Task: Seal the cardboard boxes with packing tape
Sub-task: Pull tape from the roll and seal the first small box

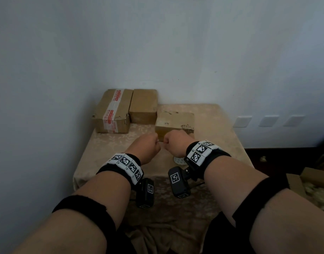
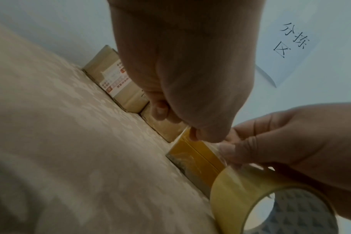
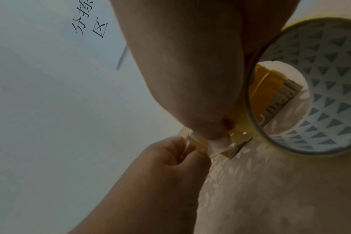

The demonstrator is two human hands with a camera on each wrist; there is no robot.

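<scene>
Three cardboard boxes stand at the back of the cloth-covered table (image 1: 221, 136): one with printed red-and-white tape (image 1: 112, 110), a plain one (image 1: 143, 107) and a nearer one (image 1: 174, 122). Both hands hover just in front of that nearer box, which shows yellowish tape on its side (image 2: 190, 156). My right hand (image 1: 165, 143) grips a roll of clear packing tape (image 2: 250, 197), whose core has a triangle print (image 3: 321, 98). My left hand (image 1: 156, 142) pinches the tape's free end (image 3: 192, 140), a short strip stretched between the hands.
The table sits in a corner against pale walls. A paper sheet with handwriting (image 2: 294, 41) hangs on the wall. Wall sockets (image 1: 267, 121) are low on the right. An open carton (image 1: 313, 182) lies on the floor at the right.
</scene>
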